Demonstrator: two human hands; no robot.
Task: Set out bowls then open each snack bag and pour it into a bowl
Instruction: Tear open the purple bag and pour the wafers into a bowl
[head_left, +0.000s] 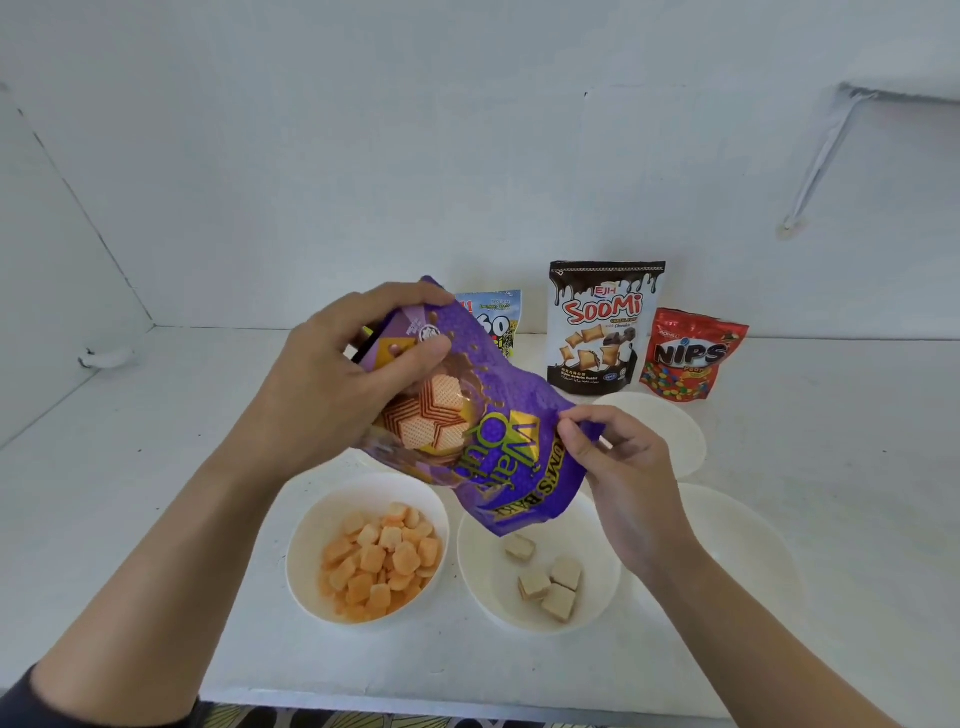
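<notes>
One far bag (500, 322) sits half-hidden behind purple bag (514, 441).

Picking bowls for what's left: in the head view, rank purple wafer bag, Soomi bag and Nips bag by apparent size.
1. purple wafer bag, nearer the camera, so unsure.
2. Soomi bag.
3. Nips bag.

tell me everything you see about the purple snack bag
The glossy purple plastic snack bag, printed with yellow lettering and pictured wafers, is held aloft, tilted, its open mouth down over the white round bowl holding four beige wafer cubes. The left hand grips its upper end; the right hand pinches its side edge.
</notes>
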